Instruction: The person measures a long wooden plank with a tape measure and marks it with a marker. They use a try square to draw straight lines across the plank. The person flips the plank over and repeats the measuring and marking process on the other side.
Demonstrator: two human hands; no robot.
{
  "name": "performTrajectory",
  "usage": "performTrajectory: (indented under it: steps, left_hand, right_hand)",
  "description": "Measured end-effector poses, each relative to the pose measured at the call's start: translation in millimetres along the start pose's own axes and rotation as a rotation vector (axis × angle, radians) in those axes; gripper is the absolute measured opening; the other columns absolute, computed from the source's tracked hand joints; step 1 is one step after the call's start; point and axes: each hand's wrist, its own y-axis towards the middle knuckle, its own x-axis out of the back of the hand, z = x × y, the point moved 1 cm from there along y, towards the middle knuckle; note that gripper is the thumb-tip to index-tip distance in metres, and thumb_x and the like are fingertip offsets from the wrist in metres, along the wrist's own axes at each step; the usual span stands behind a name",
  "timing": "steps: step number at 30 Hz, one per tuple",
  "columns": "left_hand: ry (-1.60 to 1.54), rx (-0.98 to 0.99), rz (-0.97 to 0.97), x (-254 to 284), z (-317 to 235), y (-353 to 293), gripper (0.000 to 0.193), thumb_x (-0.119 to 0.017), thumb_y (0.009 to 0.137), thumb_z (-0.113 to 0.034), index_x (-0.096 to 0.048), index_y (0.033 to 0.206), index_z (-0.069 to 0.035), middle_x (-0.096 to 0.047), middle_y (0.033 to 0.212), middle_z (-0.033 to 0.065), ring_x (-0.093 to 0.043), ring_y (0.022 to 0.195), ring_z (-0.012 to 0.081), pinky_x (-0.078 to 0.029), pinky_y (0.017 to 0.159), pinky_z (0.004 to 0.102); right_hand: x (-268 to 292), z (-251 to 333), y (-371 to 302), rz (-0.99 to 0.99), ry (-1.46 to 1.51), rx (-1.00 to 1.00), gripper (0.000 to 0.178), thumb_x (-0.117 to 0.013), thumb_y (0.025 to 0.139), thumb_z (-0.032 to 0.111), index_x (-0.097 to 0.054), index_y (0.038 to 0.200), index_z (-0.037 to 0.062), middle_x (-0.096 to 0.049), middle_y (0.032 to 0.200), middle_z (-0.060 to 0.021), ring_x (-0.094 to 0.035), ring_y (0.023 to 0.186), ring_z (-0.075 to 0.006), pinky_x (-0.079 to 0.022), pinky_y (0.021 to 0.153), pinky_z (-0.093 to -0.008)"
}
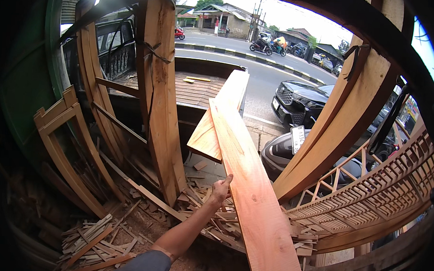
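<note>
1. One hand in view: left hand (220,188), arm reaching in from the lower edge. Fingers (228,179) lie together, flat against the left edge of the long plank (253,196), thumb side hard to make out. It is touching the plank, but whether it grips the edge I cannot tell.
2. Right hand is out of frame.
3. Planks, two counted: the long plank runs from the bottom edge up toward the truck bed, its lower end cut off by the frame. A second plank (218,118) lies under and beside it, tilted, upper end resting on the truck bed (200,88).
4. On the truck bed: two small wood offcuts, blurry and small.
5. Upright board (160,98) stands left of the planks, with a strap around its upper part.
6. Curved wooden frames (64,147) lean at far left, at least three; the exact count is unclear because they overlap.
7. Right side: one big curved beam (345,117) and one lattice panel (381,188), its right end cut off.
8. Scrap pile (98,242) of thin strips on the ground below the hand, too many to count.
9. One scooter (287,151) partly hidden behind the plank and beam; one black car (300,100) on the road behind it.
</note>
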Motion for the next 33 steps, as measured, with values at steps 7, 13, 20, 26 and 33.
performTrajectory:
  steps: [7, 13, 20, 26, 33]
  left_hand:
    - [0.041, -0.007, -0.3, -38.2, 74.8, 12.1, 0.052, -0.067, 0.104, -0.042, -0.066, 0.112, 0.01, -0.073, 0.103, 0.02, -0.071, 0.089, 0.0266, -0.06, 0.075, 0.045]
    - [0.139, -0.092, -0.328, -34.6, 134.5, -15.9, 0.059, -0.064, 0.104, -0.051, -0.069, 0.111, 0.008, -0.074, 0.101, 0.0175, -0.07, 0.085, 0.0264, -0.058, 0.074, 0.0424]
    - [-0.014, -0.118, -0.265, -59.3, 141.4, -134.6, 0.074, -0.062, 0.099, -0.066, -0.072, 0.118, 0.005, -0.073, 0.107, 0.012, -0.065, 0.091, 0.0176, -0.057, 0.081, 0.0388]
    - [-0.114, -0.103, -0.221, -71.4, 146.6, -204.6, 0.078, -0.063, 0.097, -0.068, -0.068, 0.126, 0.004, -0.072, 0.113, 0.0119, -0.063, 0.099, 0.0179, -0.056, 0.088, 0.0367]
    - [-0.206, -0.186, -0.123, -72.1, 154.9, -287.2, 0.082, -0.064, 0.092, -0.073, -0.066, 0.124, 0.003, -0.07, 0.122, 0.0107, -0.067, 0.102, 0.0173, -0.058, 0.091, 0.0364]
  right_hand:
    - [-14.8, -60.5, 13.4, -0.087, -0.07, -0.064, 0.038, -0.074, 0.097, 0.024, -0.067, 0.127, 0.0021, -0.069, 0.116, -0.0135, -0.067, 0.1, -0.0244, -0.058, 0.084, -0.0433]
    - [-16.7, -114.8, 55.7, -0.137, -0.109, -0.043, 0.037, -0.077, 0.092, 0.021, -0.069, 0.123, 0.0012, -0.07, 0.111, -0.0128, -0.067, 0.096, -0.0229, -0.058, 0.08, -0.0432]
    - [-14.0, -176.8, 99.0, -0.148, -0.168, -0.007, 0.038, -0.08, 0.088, 0.017, -0.07, 0.119, 0.0001, -0.071, 0.105, -0.0121, -0.067, 0.09, -0.0212, -0.057, 0.075, -0.0431]
    - [-9.2, -235.2, 125.1, -0.139, -0.214, 0.029, 0.038, -0.083, 0.083, 0.014, -0.071, 0.116, -0.0009, -0.072, 0.1, -0.0115, -0.067, 0.086, -0.0198, -0.056, 0.071, -0.0429]
    - [-11.3, -324.9, 128.5, -0.139, -0.199, 0.017, 0.039, -0.086, 0.078, 0.011, -0.072, 0.112, -0.002, -0.073, 0.094, -0.0107, -0.067, 0.081, -0.0181, -0.056, 0.066, -0.0428]
